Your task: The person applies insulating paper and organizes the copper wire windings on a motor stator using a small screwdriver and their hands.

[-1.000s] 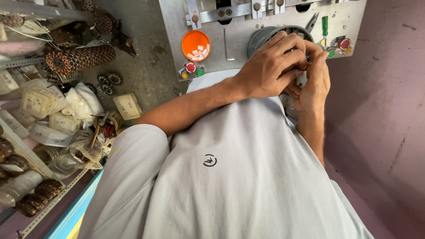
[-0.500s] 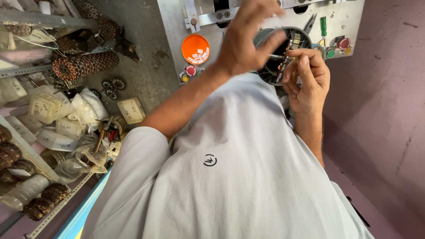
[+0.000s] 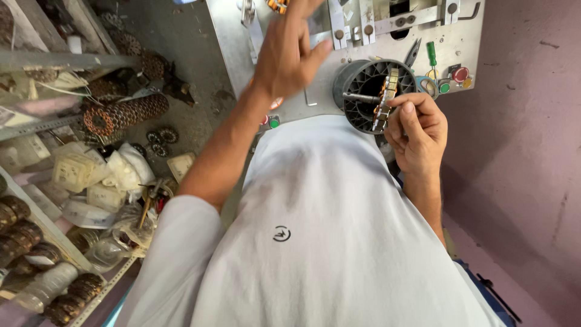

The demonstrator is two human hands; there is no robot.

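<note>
At about nine o'clock, on the shelves to the person's left, lies a heap of clear plastic bags (image 3: 100, 181) holding pale, cream-coloured parts; the bags are crumpled and overlap one another. Just right of them, toward the middle, sits a small square cream packet (image 3: 180, 165), flat on the floor. At about eight o'clock more clear bags (image 3: 100, 251) lie bunched on the lower shelf. No screens or signs show; any labels are too small to tell.
</note>
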